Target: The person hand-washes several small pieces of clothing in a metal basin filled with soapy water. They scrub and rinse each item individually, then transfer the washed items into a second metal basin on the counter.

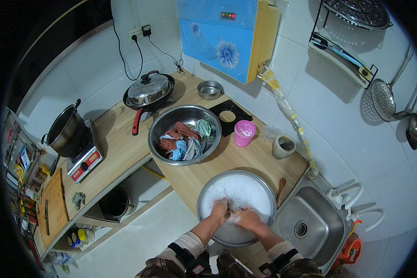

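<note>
A round steel basin (203, 194) on the wooden counter holds water under thick white suds (241, 187). My left hand (219, 209) and my right hand (247, 219) meet over the near half of this basin, wrists inside its rim. Their fingers close on a wet, brownish cloth (230, 208), mostly hidden by the hands and foam. Farther back, a second steel basin (154, 153) contains a heap of bunched cloths (180, 140) in brown, blue, grey and green.
Right of the suds lie a wooden spoon (281, 186) and a steel sink (309, 201) with white taps (347, 198). A pink cup (244, 133) and a jar (284, 146) stand behind. Leftward are a lidded pan (147, 90), a pot (64, 130) on a portable stove (85, 166), and a cutting board (54, 208).
</note>
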